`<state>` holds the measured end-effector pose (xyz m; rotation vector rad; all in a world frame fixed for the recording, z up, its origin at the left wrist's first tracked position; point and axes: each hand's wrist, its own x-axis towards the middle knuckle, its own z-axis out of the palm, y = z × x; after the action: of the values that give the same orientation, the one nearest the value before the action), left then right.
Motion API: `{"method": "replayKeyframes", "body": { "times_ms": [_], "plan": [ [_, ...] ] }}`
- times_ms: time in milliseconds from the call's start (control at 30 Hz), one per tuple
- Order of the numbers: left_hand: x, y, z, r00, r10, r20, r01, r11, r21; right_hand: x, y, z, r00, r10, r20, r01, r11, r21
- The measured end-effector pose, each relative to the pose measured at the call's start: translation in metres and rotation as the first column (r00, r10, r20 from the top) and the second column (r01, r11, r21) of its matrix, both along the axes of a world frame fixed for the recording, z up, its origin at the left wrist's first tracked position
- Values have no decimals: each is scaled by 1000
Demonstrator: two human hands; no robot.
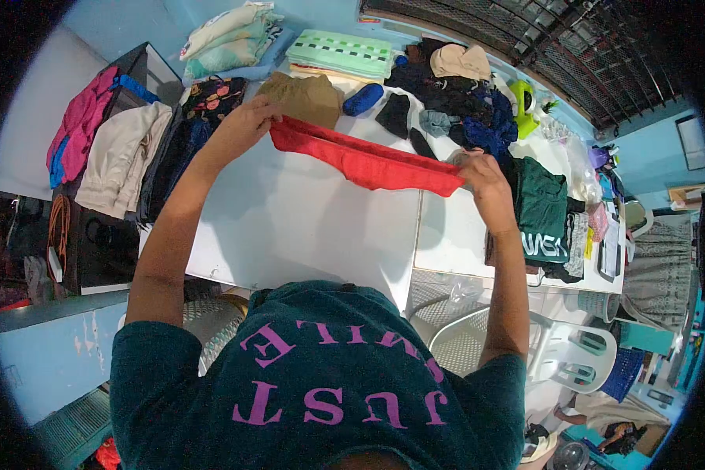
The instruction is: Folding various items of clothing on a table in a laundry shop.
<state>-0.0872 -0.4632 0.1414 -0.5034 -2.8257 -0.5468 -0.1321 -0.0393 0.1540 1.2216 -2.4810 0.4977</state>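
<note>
A red cloth (367, 161) is stretched between my two hands above the white table (305, 229). My left hand (257, 120) grips its one end, close to a folded tan garment (305, 100). The other end is in my right hand (483, 176), beside a folded dark green shirt (540, 200). Beyond the cloth lie a rolled blue cloth (362, 99) and a black cloth (395, 114). The cloth hangs in a narrow strip with a wavy lower edge; what kind of garment it is, I cannot tell.
Folded light green towels (341, 53) and a dark clothes pile (440, 88) line the back. Beige trousers (123, 158) and a pink garment (85, 126) lie at the left. White plastic chairs (576, 358) stand below the table's near edge. A person's arm (570, 416) shows at lower right.
</note>
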Motion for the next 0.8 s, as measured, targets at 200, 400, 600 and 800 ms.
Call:
{"method": "replayKeyframes", "body": {
  "times_ms": [200,400,600,800],
  "plan": [
    [19,9,-16,980,-196,40,200,965,-170,-3,13,-7,997,-38,61,34,997,75],
    [-9,-9,44,903,27,-429,-210,898,-387,-19,15,40,896,-362,-259,407,902,147],
    [-6,15,69,833,1,-553,-249,893,-374,-3,4,54,773,-623,-120,633,745,210],
    [58,-5,-2,986,-61,158,98,966,-238,26,66,-18,728,-43,684,84,996,-27]
  ]
}}
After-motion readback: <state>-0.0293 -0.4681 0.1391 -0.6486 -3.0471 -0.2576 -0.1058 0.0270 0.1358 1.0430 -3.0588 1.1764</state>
